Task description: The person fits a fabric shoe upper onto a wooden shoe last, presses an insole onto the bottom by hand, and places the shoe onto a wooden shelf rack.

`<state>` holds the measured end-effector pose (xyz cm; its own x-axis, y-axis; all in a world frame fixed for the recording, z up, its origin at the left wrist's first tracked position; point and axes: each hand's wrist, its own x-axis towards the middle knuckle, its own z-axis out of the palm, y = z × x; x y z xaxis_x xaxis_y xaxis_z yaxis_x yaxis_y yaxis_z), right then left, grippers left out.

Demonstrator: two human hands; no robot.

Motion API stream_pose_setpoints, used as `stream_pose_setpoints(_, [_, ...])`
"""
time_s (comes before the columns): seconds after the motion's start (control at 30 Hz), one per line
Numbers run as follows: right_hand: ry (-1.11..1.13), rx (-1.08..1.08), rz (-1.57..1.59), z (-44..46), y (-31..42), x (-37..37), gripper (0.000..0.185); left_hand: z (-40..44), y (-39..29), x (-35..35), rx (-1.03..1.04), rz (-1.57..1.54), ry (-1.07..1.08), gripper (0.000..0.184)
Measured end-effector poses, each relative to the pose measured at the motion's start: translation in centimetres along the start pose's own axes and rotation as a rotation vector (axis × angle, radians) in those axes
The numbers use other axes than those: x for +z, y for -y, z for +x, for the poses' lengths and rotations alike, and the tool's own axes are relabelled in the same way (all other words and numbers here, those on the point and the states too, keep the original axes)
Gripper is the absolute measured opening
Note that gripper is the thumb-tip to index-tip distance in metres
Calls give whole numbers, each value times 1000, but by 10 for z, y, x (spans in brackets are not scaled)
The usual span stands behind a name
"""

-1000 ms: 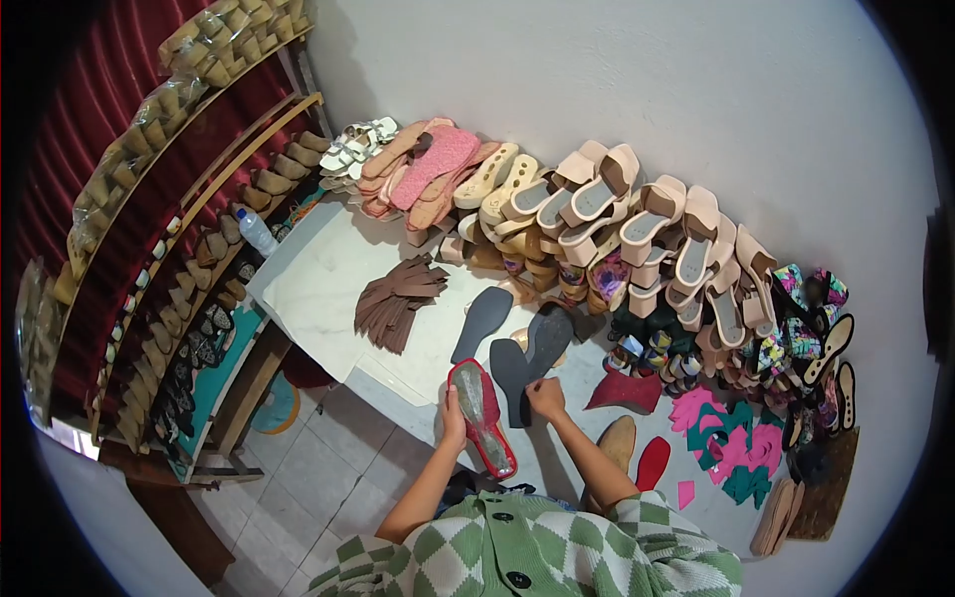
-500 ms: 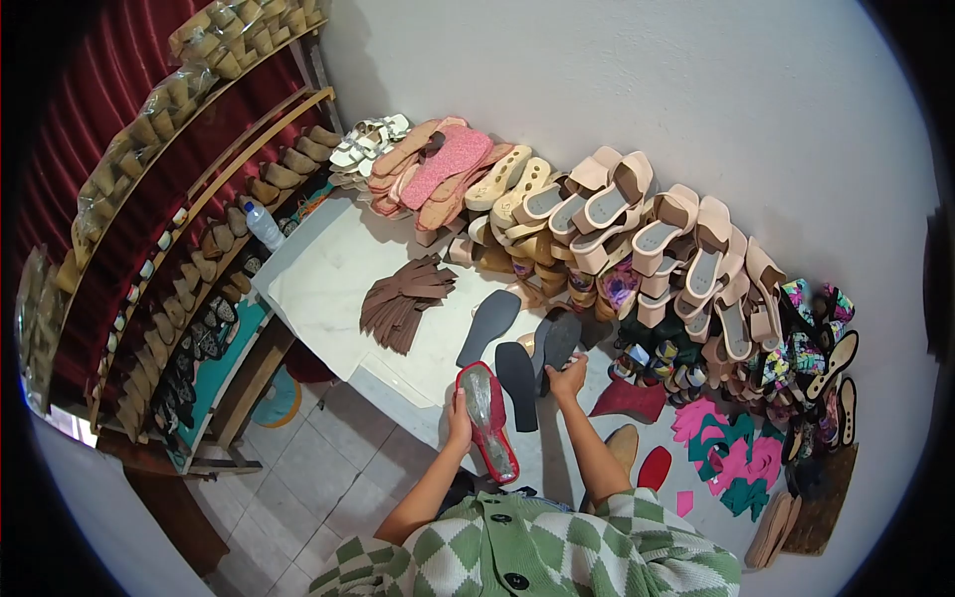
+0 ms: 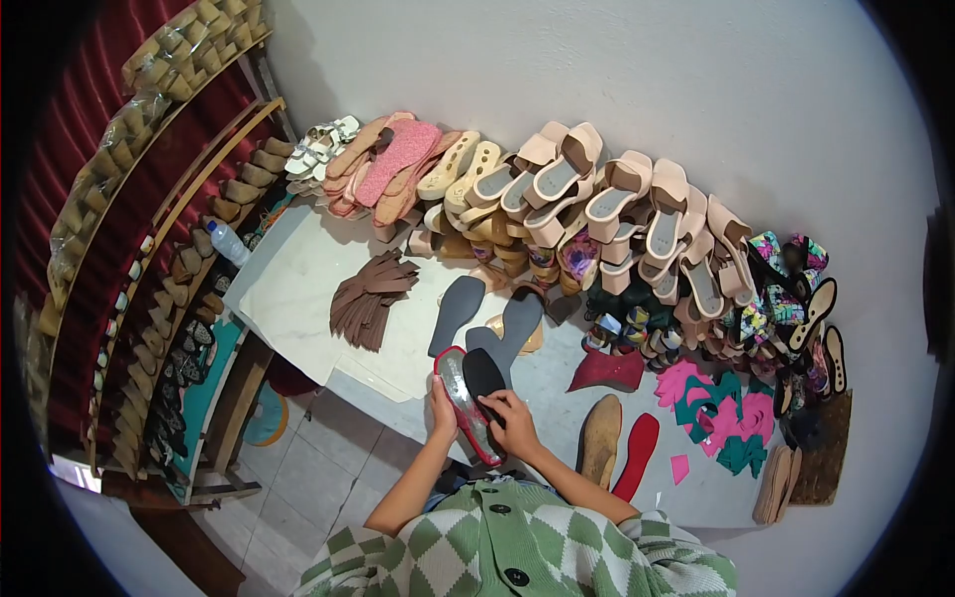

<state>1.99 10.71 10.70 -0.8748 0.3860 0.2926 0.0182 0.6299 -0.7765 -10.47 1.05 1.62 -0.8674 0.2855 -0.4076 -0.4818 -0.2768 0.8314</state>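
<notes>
Left hand [image 3: 444, 412] grips a red-edged shoe [image 3: 457, 388] in front of a checked cardigan [image 3: 497, 537]; right hand [image 3: 511, 425] grasps a black sole [image 3: 482, 369] over the shoe's right side. Further right, a tan last [image 3: 601, 438] and red sole [image 3: 635, 455] lie on the table [image 3: 553, 423].

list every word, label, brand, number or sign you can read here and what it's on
None can be read.
Beige sandals: any marks too small to read.
Plastic bottle: any print too small to make out.
Red-edged sole and black sole in hand: no lettering visible.
</notes>
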Motion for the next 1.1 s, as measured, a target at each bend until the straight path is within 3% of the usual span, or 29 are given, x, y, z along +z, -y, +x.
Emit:
stream_pose_setpoints(0.33, [18, -70, 94, -4, 7, 11, 47, -2, 7, -7, 74, -31, 19, 60])
stream_pose_setpoints(0.47, [76, -98, 66, -7, 9, 19, 41, -21, -7, -3, -56, -126, -8, 62])
stream_pose_setpoints(1.1, [158, 78, -104, 4, 23, 31, 52, -24, -12, -8, -75, -57, 29, 60])
